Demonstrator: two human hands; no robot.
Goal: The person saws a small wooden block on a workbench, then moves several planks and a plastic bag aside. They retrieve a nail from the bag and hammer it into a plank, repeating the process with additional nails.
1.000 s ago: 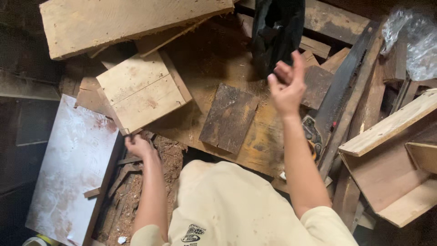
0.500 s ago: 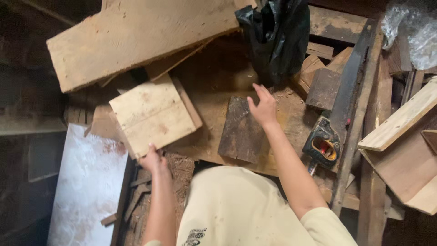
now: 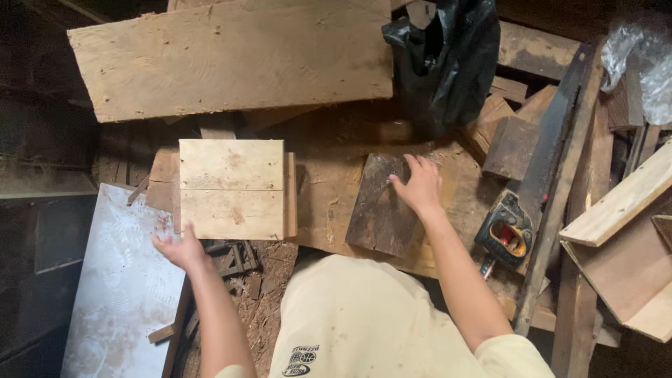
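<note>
A worn wooden bench [image 3: 329,196] carries the things. On it lie a dark square board [image 3: 381,206] near the middle and a pale wooden block [image 3: 234,189] at its left end. A long pale plank [image 3: 231,59] lies across the far side, beside a black plastic bag [image 3: 448,59]. A hand saw [image 3: 539,182] lies along the right edge.
</note>
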